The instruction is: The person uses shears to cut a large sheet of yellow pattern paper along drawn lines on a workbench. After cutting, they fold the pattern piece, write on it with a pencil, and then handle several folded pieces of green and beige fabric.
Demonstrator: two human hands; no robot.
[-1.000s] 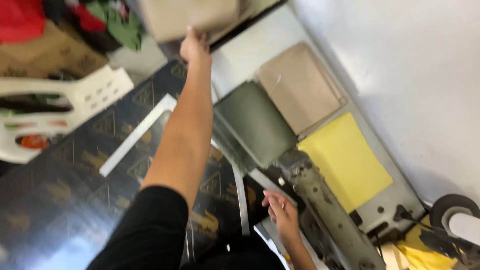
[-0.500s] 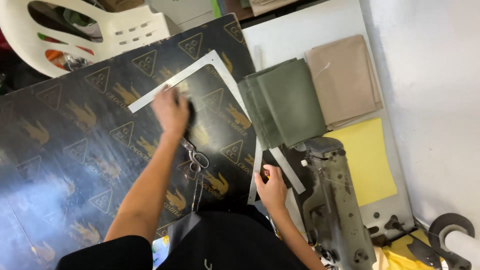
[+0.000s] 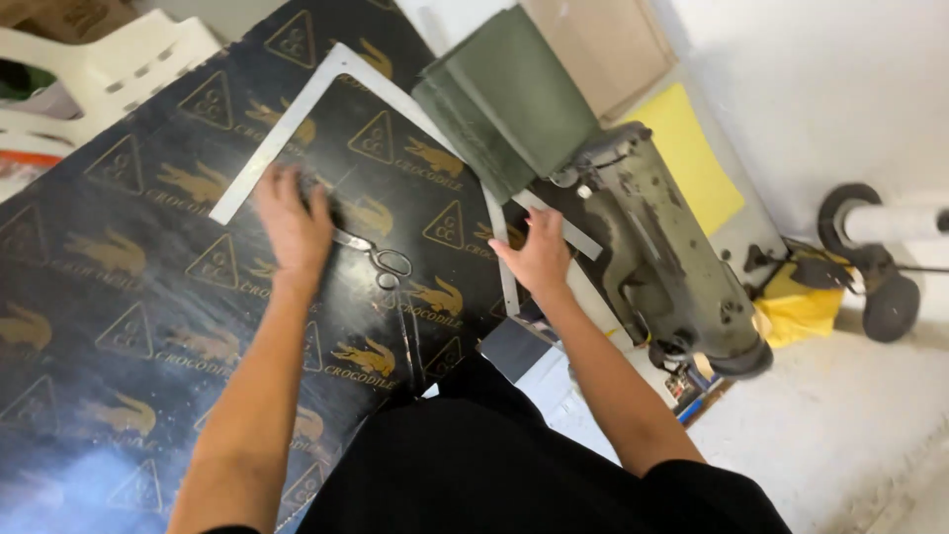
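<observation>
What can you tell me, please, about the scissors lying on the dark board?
The scissors look like metal, with a pair of oval finger loops in dull silver. They lie flat on the black patterned board, loops toward the person's body, blades pointing up and left. The blade end runs under the left hand, which rests on it, so the tips are hidden, and whether the blades are open or closed cannot be told. The right hand is apart from them.

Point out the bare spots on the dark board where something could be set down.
The dark board is bare left of the left hand, out toward the white plastic chair, and below it toward the near edge. It is crowded around the scissors, the metal square, the right hand, the green fabric and the sewing machine.
</observation>
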